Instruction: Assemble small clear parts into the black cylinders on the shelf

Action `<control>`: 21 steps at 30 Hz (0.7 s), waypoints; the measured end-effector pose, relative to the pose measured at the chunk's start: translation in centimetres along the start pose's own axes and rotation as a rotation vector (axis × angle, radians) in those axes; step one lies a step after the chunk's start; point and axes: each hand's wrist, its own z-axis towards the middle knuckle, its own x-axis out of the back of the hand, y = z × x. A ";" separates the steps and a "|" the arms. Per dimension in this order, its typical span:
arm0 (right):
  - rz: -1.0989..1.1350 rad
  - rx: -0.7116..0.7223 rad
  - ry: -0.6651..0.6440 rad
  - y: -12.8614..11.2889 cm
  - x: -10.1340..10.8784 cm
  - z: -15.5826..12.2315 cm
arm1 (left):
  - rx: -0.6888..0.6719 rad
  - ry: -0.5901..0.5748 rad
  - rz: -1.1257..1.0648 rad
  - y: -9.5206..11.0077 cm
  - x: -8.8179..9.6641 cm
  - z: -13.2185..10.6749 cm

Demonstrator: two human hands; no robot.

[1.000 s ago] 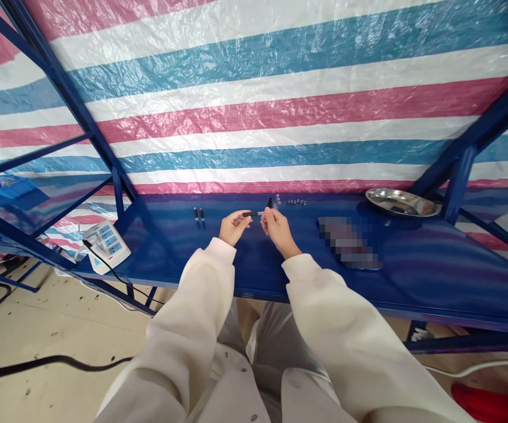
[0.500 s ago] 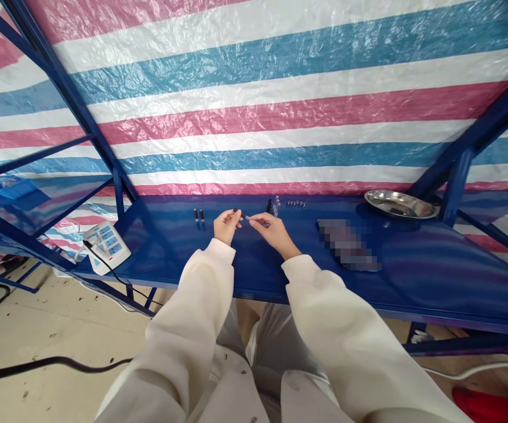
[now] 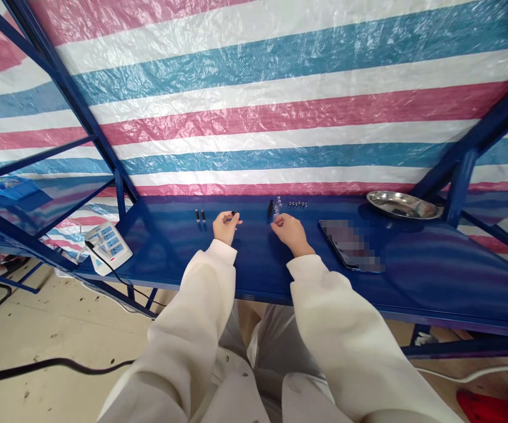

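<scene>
My left hand (image 3: 225,226) is closed in a pinch above the blue table (image 3: 262,264). A small black piece (image 3: 233,213) shows at its fingertips; its full shape is hidden. My right hand (image 3: 289,232) has its fingers drawn together beside a cluster of small clear plastic pieces (image 3: 278,202). Whatever lies between those fingers is too small to make out. Left of the clear pieces are small black pieces (image 3: 270,207), and to their right runs a row of little shiny metal parts (image 3: 298,205). Two short black-and-silver tubes (image 3: 199,215) stand left of my left hand.
A phone (image 3: 348,245), partly blurred out, lies right of my right hand. Behind it sits a round metal dish (image 3: 403,205). A white power strip (image 3: 109,247) with a black cable is at the left end. Striped plastic sheeting (image 3: 258,111) hangs behind the table.
My right hand has moved right, away from my left hand, to the clear pieces. The slim part seen at its fingertips no longer shows. My left hand has stayed nearly in place.
</scene>
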 end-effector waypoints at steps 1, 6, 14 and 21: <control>-0.023 -0.029 0.006 0.2 0.1 0.1 | 0.008 -0.014 -0.002 0.0 0.0 0.0; -0.076 -0.143 0.014 0.7 0.4 0.5 | 0.017 -0.147 0.023 -0.1 -0.4 -0.5; -0.086 -0.157 0.073 1.0 -0.6 1.5 | -0.059 -0.454 0.345 0.1 -2.6 -0.7; -0.122 -0.145 0.055 1.4 -1.3 2.2 | -0.244 -0.386 0.620 -0.8 -6.2 0.4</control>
